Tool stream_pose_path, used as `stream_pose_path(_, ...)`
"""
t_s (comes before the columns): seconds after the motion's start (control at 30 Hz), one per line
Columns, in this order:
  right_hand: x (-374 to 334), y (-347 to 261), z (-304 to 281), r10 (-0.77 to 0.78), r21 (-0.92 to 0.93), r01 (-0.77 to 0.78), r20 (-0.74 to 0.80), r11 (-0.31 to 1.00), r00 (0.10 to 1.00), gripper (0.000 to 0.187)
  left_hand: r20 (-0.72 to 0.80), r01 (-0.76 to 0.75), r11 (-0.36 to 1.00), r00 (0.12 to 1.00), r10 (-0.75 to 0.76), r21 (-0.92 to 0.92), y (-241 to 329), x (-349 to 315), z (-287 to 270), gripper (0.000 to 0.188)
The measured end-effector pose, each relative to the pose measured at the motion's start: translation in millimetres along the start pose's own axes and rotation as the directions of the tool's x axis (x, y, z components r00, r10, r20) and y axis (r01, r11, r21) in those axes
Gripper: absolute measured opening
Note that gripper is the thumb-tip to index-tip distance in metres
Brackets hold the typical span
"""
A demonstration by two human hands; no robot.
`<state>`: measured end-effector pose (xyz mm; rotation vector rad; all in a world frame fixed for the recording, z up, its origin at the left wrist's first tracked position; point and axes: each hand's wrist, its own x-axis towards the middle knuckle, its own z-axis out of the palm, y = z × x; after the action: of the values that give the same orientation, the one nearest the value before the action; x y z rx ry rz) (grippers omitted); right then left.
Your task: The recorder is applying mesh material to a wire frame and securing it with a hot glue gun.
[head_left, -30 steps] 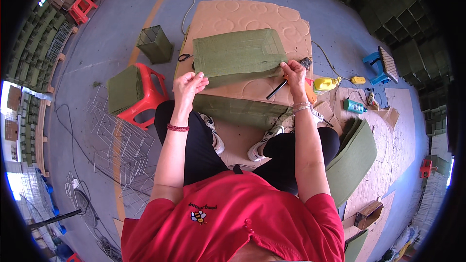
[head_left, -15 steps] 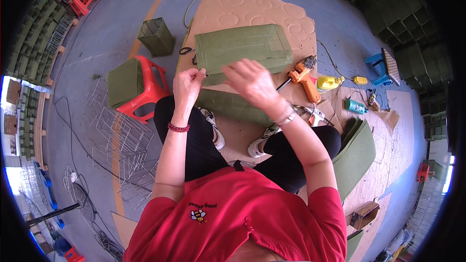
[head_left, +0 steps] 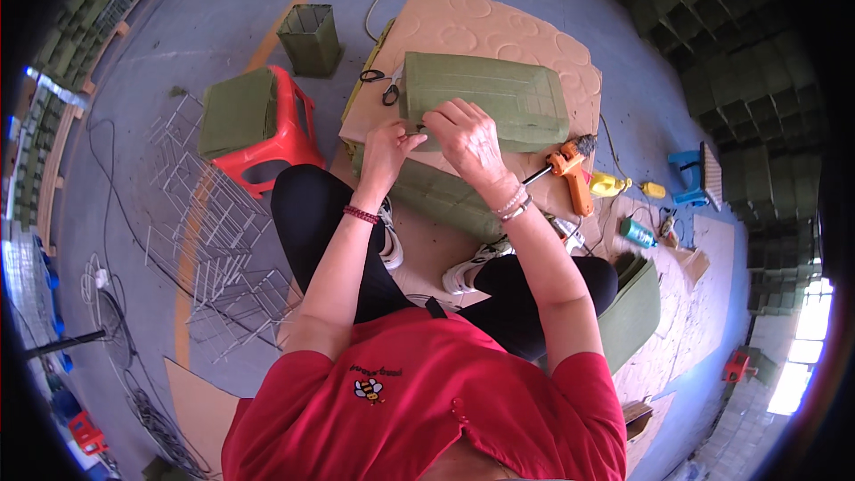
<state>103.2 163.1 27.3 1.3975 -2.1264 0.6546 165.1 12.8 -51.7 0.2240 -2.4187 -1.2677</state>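
I log the fabric-covered box (head_left: 485,93): olive green, faint paler lines. Cardboard mat (head_left: 543,44): tan, ring pattern. Near stool (head_left: 287,144): red; I note olive green for the fabric pile (head_left: 239,111) on top. Glue gun (head_left: 579,189): orange. Scissors handles (head_left: 390,94): black. Bottle (head_left: 638,232): teal. Shirt (head_left: 427,374): red, with a yellow-and-black bee motif (head_left: 367,389). Trousers (head_left: 307,218): black. Wrist beads (head_left: 360,214): dark red. Floor line (head_left: 185,294): orange.

Green piece (head_left: 485,93) matt, cloth-like; stool (head_left: 287,135) glossy plastic; cardboard (head_left: 485,20) ring-embossed.

Left grip (head_left: 388,157) just beside right grip (head_left: 469,140), fingers (head_left: 448,116) bent
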Motion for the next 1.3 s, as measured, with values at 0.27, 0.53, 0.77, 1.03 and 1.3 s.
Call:
stream_pose_path(0.27, -6, -11, 7, -0.027, -0.029, 0.027, -0.021, 0.999, 0.999, 0.021, -0.010, -0.097, 0.995, 0.995, 0.097, -0.005, -7, 8, 6, 0.037)
stream_pose_path(0.53, -25, -8, 13, 0.012, -0.084, -0.017, -0.061, 0.996, 0.998, 0.023, 0.111, -0.120, 0.993, 0.987, 0.119, -0.004, 1, 14, 11, 0.033)
stream_pose_path(0.77, -27, -7, 16, 0.014, -0.094, -0.022, -0.081, 0.995, 0.997, 0.025, 0.028, -0.179, 0.979, 0.983, 0.182, -0.103, 2, 15, 11, 0.028)
stream_pose_path(1.03, -32, -5, 18, 0.007, -0.100, -0.013, -0.060, 0.995, 0.998, 0.024, 0.138, -0.119, 0.992, 0.983, 0.122, -0.034, 2, 19, 13, 0.030)
stream_pose_path(1.3, -36, 0, 26, -0.017, -0.177, 0.001, -0.091, 0.984, 0.996, 0.025, 0.110, -0.110, 0.990, 0.987, 0.119, -0.085, -6, 21, 18, 0.030)
